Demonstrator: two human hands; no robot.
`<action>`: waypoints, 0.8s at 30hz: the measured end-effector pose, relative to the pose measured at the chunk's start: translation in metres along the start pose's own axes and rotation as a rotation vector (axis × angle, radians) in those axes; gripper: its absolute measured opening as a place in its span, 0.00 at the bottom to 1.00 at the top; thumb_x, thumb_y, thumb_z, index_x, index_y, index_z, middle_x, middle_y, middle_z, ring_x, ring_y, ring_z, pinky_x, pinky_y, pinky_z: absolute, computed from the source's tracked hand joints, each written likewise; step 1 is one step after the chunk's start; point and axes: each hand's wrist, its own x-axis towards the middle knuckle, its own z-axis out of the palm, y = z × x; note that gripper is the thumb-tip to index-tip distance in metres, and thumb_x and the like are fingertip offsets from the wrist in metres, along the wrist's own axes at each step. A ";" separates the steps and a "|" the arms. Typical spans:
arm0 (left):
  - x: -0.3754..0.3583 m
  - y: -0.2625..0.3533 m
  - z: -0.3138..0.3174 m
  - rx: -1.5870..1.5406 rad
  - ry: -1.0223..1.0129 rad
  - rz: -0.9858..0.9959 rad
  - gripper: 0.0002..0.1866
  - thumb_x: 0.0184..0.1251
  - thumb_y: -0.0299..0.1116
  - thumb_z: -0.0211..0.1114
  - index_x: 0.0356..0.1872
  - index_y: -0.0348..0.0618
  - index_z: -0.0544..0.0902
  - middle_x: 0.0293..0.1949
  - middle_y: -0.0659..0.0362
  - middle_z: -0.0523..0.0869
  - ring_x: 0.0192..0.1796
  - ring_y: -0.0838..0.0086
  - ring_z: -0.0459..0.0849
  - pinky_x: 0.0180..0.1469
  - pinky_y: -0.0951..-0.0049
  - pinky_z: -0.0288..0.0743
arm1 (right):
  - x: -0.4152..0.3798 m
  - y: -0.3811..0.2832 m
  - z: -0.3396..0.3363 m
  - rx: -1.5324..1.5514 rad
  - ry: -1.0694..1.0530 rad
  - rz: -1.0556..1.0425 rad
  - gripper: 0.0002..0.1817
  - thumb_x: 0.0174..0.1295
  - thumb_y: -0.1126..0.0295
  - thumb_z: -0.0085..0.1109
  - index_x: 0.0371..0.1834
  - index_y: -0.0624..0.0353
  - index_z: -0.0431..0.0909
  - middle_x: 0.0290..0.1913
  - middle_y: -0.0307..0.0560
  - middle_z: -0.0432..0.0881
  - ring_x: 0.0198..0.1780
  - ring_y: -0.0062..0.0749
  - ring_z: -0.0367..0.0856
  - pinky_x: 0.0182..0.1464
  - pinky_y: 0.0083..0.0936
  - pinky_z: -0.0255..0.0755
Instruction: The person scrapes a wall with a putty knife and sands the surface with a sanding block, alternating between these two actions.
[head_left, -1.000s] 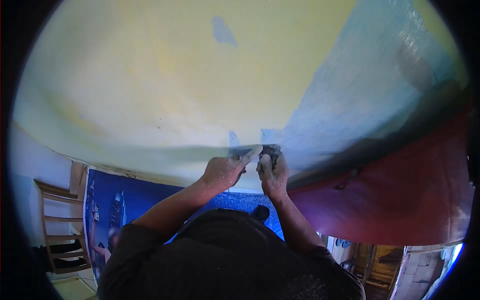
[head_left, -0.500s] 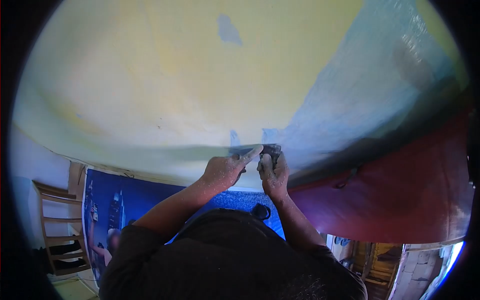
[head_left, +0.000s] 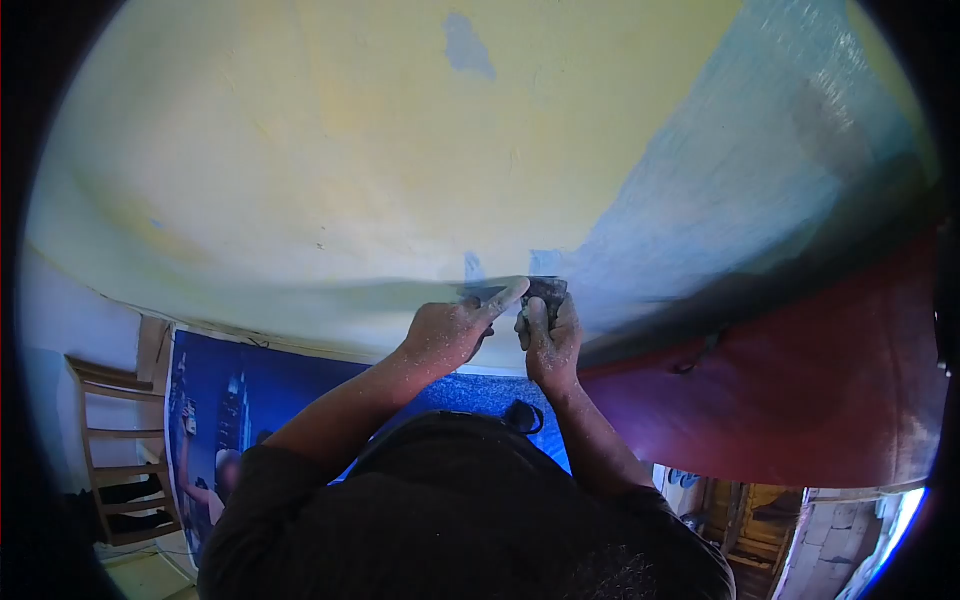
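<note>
Fingers of the left hand lay mostly curled, with one stretched toward the dark block; its tip reached the block's left edge, though I couldn't tell whether the curled ones gripped anything. The right hand had its fingers closed around that block, thumb laid up its near face. White specks clung to the left hand and forearm.

Far left of the block, and lower, stood a wooden rack with rungs, dark cloth slung among them. Nearer the block on that side hung a blue printed sheet showing tall buildings and a figure. The pale yellow surface spread wide above and to both sides of the block, bearing a grey-blue patch well above it and to its left. One small bluish patch sat just left of the block, another right above it. Below the block was the person's dark shirt. A broad bluish area ran up to the right of the block, while a red sheet sagged lower on that side, with stacked wood beneath it, well below the block.
</note>
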 end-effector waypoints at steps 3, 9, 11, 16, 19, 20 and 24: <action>0.001 -0.003 0.006 0.000 -0.024 0.013 0.50 0.71 0.30 0.74 0.91 0.73 0.61 0.36 0.53 0.93 0.32 0.56 0.94 0.32 0.53 0.88 | 0.002 0.004 -0.002 -0.052 0.002 -0.027 0.13 0.89 0.63 0.55 0.60 0.63 0.77 0.35 0.37 0.81 0.36 0.17 0.76 0.38 0.23 0.73; 0.003 0.000 -0.007 -0.024 -0.015 0.004 0.45 0.73 0.36 0.73 0.90 0.66 0.65 0.41 0.50 0.94 0.34 0.50 0.93 0.35 0.49 0.86 | 0.001 -0.012 0.000 -0.055 -0.010 -0.052 0.14 0.89 0.61 0.55 0.59 0.64 0.78 0.36 0.37 0.81 0.35 0.17 0.76 0.37 0.23 0.72; 0.003 -0.005 0.000 -0.016 -0.055 0.012 0.45 0.74 0.35 0.73 0.90 0.67 0.65 0.42 0.50 0.94 0.34 0.50 0.93 0.35 0.49 0.86 | 0.000 0.002 0.000 -0.010 0.003 -0.021 0.15 0.89 0.60 0.56 0.59 0.63 0.77 0.35 0.37 0.81 0.35 0.17 0.76 0.37 0.23 0.72; 0.001 0.003 -0.003 -0.070 0.004 -0.006 0.47 0.74 0.32 0.72 0.91 0.74 0.62 0.36 0.53 0.93 0.33 0.55 0.94 0.33 0.53 0.88 | -0.003 -0.006 0.002 0.027 0.015 -0.010 0.15 0.89 0.59 0.56 0.60 0.62 0.76 0.36 0.35 0.80 0.34 0.16 0.75 0.37 0.21 0.71; 0.003 0.000 -0.003 -0.029 -0.010 -0.009 0.47 0.73 0.32 0.73 0.90 0.73 0.63 0.37 0.53 0.93 0.33 0.55 0.94 0.34 0.53 0.88 | 0.002 0.000 0.003 0.064 -0.003 -0.028 0.15 0.89 0.59 0.57 0.60 0.62 0.76 0.36 0.35 0.80 0.34 0.16 0.75 0.37 0.21 0.71; 0.004 0.000 -0.002 0.001 -0.027 -0.012 0.47 0.73 0.32 0.73 0.90 0.73 0.64 0.37 0.53 0.93 0.33 0.55 0.94 0.34 0.53 0.88 | 0.000 0.001 0.002 0.060 -0.003 -0.002 0.15 0.89 0.59 0.57 0.60 0.62 0.76 0.36 0.35 0.80 0.34 0.16 0.75 0.37 0.21 0.71; 0.003 0.007 -0.007 -0.031 0.003 -0.024 0.46 0.73 0.34 0.74 0.90 0.71 0.64 0.39 0.52 0.93 0.35 0.53 0.94 0.35 0.52 0.88 | 0.005 -0.004 0.006 0.033 0.013 -0.116 0.12 0.89 0.61 0.57 0.60 0.60 0.76 0.34 0.38 0.81 0.27 0.14 0.72 0.28 0.17 0.66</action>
